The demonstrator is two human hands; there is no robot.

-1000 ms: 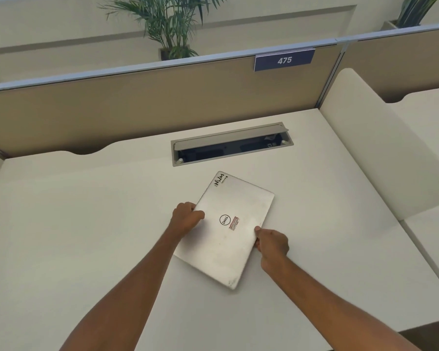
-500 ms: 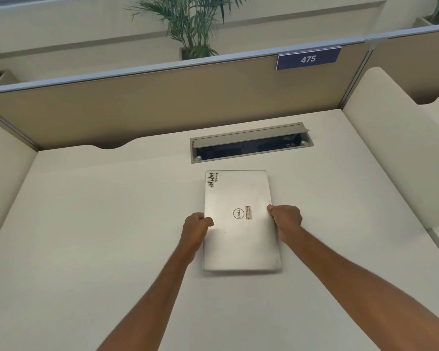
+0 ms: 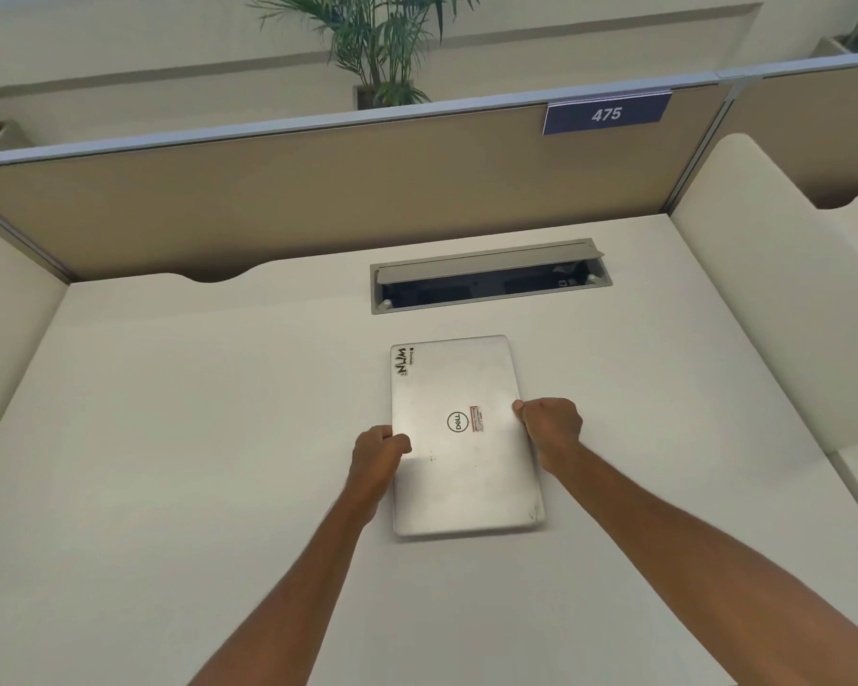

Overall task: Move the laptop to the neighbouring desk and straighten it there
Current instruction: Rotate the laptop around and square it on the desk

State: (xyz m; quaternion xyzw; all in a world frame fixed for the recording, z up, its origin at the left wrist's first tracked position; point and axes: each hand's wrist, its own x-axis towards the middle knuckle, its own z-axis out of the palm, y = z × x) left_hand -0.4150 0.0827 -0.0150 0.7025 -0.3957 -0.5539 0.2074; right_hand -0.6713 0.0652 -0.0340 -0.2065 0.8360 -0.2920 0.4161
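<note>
A closed silver laptop (image 3: 459,467) with a round logo and stickers lies flat on the white desk (image 3: 169,487), its long sides running away from me, nearly square to the desk. My left hand (image 3: 377,453) grips its left edge with the thumb on the lid. My right hand (image 3: 551,428) grips its right edge a little farther up. Both forearms reach in from the bottom of the view.
A grey cable box (image 3: 489,277) with its lid raised is set into the desk just beyond the laptop. A tan partition (image 3: 318,190) with a blue "475" sign (image 3: 607,113) closes the back. White side dividers (image 3: 773,289) flank the desk; another desk lies to the right.
The laptop has turned from a diagonal lie to nearly straight, with both hands staying on its side edges. In the last half second it barely moved.
</note>
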